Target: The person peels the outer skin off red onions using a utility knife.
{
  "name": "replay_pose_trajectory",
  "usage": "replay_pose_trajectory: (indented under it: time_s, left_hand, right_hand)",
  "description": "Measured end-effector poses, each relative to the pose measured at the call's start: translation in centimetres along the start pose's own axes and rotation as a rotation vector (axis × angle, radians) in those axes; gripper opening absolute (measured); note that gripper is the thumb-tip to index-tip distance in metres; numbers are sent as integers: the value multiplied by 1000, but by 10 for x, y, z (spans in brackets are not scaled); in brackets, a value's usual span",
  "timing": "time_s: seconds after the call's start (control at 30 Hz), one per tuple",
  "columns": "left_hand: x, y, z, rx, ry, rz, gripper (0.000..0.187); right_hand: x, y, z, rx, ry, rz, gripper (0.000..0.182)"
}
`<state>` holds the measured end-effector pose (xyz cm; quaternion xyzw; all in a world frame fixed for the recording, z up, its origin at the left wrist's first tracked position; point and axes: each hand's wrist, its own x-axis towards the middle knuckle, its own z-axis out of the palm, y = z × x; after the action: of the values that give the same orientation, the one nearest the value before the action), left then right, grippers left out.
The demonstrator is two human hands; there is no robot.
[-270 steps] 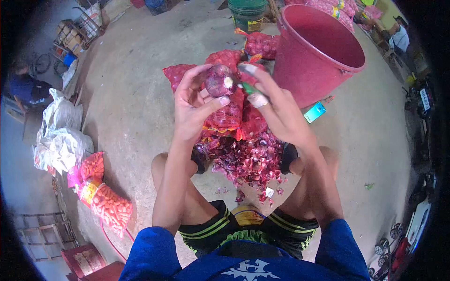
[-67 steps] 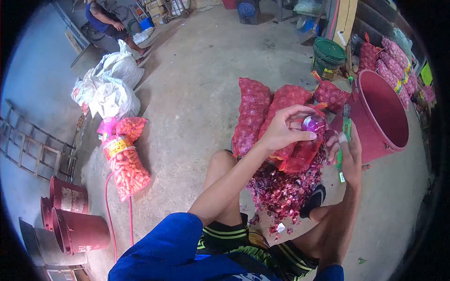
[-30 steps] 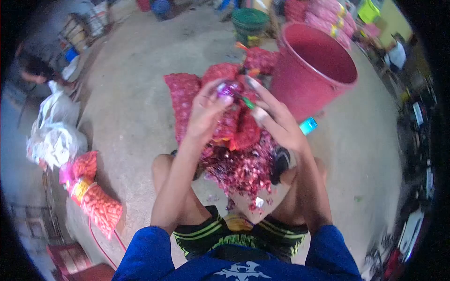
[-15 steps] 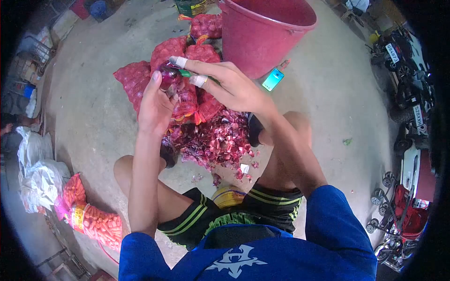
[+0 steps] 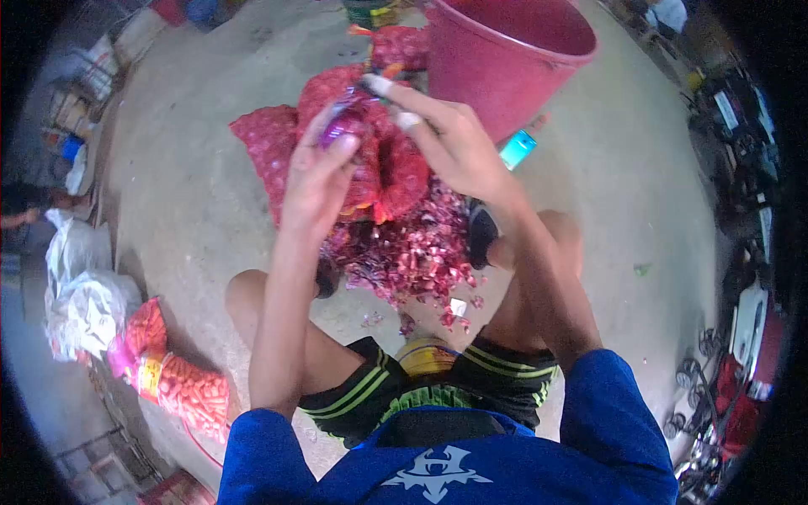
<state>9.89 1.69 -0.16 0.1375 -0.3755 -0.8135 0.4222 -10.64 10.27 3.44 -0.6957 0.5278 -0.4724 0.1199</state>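
My left hand [image 5: 315, 181] is closed round a dark purple-red onion [image 5: 343, 128], held up in front of the mesh bags. Just to its right, my right hand [image 5: 459, 143], with white tape on two fingers, grips a slim green-handled knife [image 5: 385, 102]. Its blade is blurred and mostly hidden by the fingers. Both hands meet close at the onion. Behind and below them lie red mesh bags of onions [image 5: 268, 143]. A heap of loose onion skins [image 5: 412, 257] covers the floor between my feet.
A large pink tub [image 5: 497, 80] stands beyond my right hand, with a lit phone [image 5: 518, 150] on the floor beside it. At left lie a bag of carrots [image 5: 189, 387] and white plastic sacks [image 5: 88, 311]. A stroller [image 5: 732, 396] and parked motorbikes line the right side.
The view has shifted, so the scene sits farther right. My left hand has turned round the onion, its fingers now wrapping the top. The right hand stays close beside it, blurred by motion.
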Motion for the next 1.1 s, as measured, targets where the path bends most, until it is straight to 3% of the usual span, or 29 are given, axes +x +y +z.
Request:
replay_pose_trajectory:
  time_s: [0.13,0.2,0.37,0.43,0.6,0.7,0.93,1.0,1.1]
  left_hand:
    - [-3,10,17,161,-28,91,77]
    - [-4,13,15,223,-35,130,81]
    - [-2,25,15,367,5,233,80]
    - [-1,27,15,476,60,333,75]
    - [2,28,5,327,123,342,67]
    - [1,29,0,272,87,346,69]
    - [4,23,-7,304,112,374,75]
    - [3,23,-10,382,109,344,92]
    - [0,22,-12,339,133,306,91]
  right_hand:
    - [1,16,-3,9,102,139,41]
    - [-3,24,-15,-126,-66,354,42]
    - [-2,23,-16,-190,-82,239,42]
    - [6,-2,-23,56,-218,341,41]
    - [3,-10,0,40,-125,78,45]
    - [7,-26,0,182,-151,62,49]
    - [8,-37,3,151,-177,-32,53]
    - [8,-35,7,130,-150,-47,54]
    - [8,-34,10,102,-137,-83,55]
